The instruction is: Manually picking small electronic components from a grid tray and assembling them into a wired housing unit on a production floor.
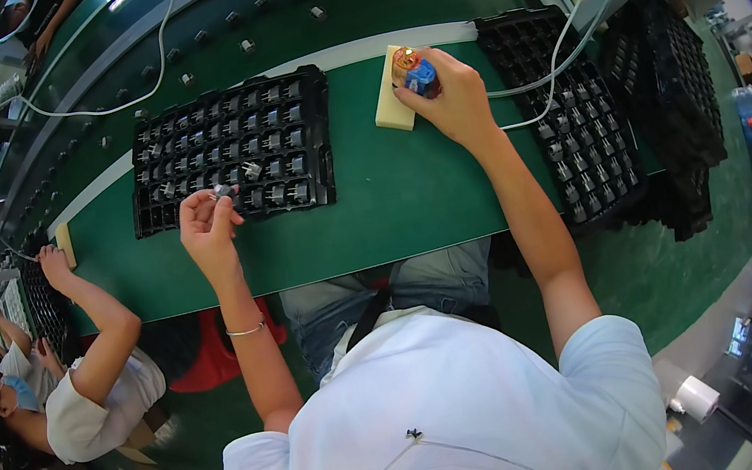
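My left hand (209, 222) pinches a small dark plug part with metal prongs (222, 191) at the near edge of a black tray (322, 137). Rows of similar pronged parts sit in that tray's pockets, one of them tilted. Farther right, my right hand (452, 94) is wrapped round a small blue and orange object (417, 75), whose exact kind I cannot make out. It is over or against a pale yellow block (393, 103) on the green table (372, 207).
On the right, a second black tray (585, 133) holds several pronged parts, with stacked black trays (662, 79) beyond. White cables (556, 80) cross it. Small parts lie along a green conveyor (269, 24) at the back. A co-worker (100, 389) sits at the left.
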Available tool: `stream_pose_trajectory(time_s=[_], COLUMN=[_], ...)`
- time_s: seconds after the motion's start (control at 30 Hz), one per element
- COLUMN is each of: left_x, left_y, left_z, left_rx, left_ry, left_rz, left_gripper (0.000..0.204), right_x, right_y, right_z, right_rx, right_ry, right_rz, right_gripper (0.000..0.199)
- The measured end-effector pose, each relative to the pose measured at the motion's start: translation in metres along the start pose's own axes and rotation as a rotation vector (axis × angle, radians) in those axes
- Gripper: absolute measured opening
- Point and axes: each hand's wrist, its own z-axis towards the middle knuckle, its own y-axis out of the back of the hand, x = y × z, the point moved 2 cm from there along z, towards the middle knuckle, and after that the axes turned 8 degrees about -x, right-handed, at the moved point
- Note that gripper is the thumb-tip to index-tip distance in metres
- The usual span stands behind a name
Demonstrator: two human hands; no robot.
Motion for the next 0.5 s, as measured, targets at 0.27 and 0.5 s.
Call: stream_pose_trajectory(time_s=[0.27,0.5], left_x=[0.011,0.011], left_y=[-0.009,-0.013], left_z=[-0.018,-0.037], left_rx=[0.038,-0.001], left_ry=[-0.017,-0.049], left_rz=[-0.074,-0.013], left_gripper=[0.023,0.021], right_x=[0.000,-0.028], right_y=[-0.009,-0.045], right_z=[0.005,0.064], right_rx=[0.032,-0.051], right_ry=[-0.037,-0.032], right_rz=[-0.019,-0.093], right_gripper=[0.045,0.034])
